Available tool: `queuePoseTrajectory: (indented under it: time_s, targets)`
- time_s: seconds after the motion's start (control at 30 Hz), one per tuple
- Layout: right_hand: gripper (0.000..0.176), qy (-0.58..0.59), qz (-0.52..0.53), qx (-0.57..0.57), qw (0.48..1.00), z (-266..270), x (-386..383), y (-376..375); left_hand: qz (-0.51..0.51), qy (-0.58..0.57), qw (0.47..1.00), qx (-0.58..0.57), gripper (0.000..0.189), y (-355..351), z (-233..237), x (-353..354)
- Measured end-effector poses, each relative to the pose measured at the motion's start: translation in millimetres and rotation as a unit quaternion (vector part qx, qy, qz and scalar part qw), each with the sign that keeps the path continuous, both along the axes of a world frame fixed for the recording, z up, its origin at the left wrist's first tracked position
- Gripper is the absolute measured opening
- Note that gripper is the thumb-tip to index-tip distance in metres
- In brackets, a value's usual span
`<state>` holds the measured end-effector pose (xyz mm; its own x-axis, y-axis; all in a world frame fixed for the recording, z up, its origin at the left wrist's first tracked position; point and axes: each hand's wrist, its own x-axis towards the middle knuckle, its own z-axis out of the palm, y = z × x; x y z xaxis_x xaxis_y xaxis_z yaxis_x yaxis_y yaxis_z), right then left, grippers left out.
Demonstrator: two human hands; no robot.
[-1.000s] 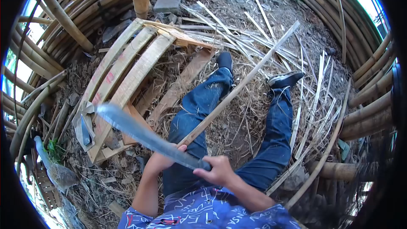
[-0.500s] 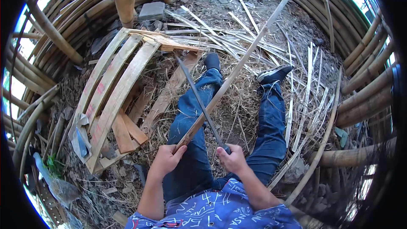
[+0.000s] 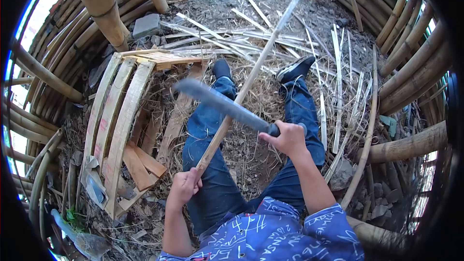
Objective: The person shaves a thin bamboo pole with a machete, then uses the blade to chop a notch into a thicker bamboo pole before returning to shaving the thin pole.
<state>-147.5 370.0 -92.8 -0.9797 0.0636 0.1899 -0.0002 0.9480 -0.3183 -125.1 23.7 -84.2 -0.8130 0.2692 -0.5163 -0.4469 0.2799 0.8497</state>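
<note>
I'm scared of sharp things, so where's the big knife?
The big knife is near the middle of the head view, gripped in the right hand and pointing left, crossing in front of the long stick.

Blue lettered shirt (image 3: 275, 232), jeans (image 3: 215, 205), seemingly dark shoes (image 3: 297, 69)

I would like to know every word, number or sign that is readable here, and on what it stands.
"NSA", perhaps part of a longer word: on the blue shirt; its other lettering is unclear.
Pink marks on the wooden slats: too blurred to read.
Machete and wooden stick: none readable.
</note>
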Motion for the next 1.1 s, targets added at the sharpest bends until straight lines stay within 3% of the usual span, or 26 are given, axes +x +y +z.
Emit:
queuePoseTrajectory:
  time_s: [0.1,0.17,0.27,0.43,0.63,0.7,0.77,0.8,0.87,0.97,1.07,1.1]
  targets:
    - [0.066,-0.055,-0.060,-0.067,0.994,-21,13,-26,0.013,0.009,0.999,-0.041,0.057,4,-4,0]
    - [0.061,-0.078,-0.043,-0.216,0.972,-34,30,-52,0.007,0.027,0.998,-0.053,0.057,5,-9,0]
    - [0.060,-0.094,0.028,-0.126,0.987,-26,49,-88,0.033,0.038,0.995,-0.080,0.056,7,-8,1]
    - [0.059,-0.093,0.081,-0.150,0.981,-19,37,-94,0.054,0.024,0.993,-0.101,0.056,8,-9,3]
    - [0.064,0.012,0.131,-0.029,0.991,-14,-5,-67,0.087,0.047,0.993,-0.058,0.056,9,-15,6]
    - [0.063,0.001,0.075,-0.072,0.995,-15,-26,-49,0.067,0.058,0.994,-0.068,0.056,6,-17,9]
    - [0.064,-0.034,-0.027,-0.046,0.998,-10,-50,-29,0.064,0.054,0.993,-0.079,0.056,6,-17,10]
    - [0.064,-0.033,-0.027,-0.044,0.998,-8,-53,-27,0.058,0.050,0.993,-0.087,0.056,7,-17,9]
    - [0.064,-0.097,-0.087,-0.168,0.977,-3,-60,-26,0.052,0.062,0.991,-0.106,0.057,9,-16,5]
    - [0.064,-0.139,-0.026,-0.342,0.929,-1,-34,-68,0.053,0.088,0.987,-0.125,0.058,15,-17,6]
    - [0.064,-0.133,0.021,-0.356,0.925,-5,-17,-97,0.063,0.084,0.986,-0.131,0.057,13,-17,9]
    - [0.063,-0.111,0.069,-0.255,0.958,-8,-16,-102,0.062,0.069,0.987,-0.129,0.057,10,-16,8]
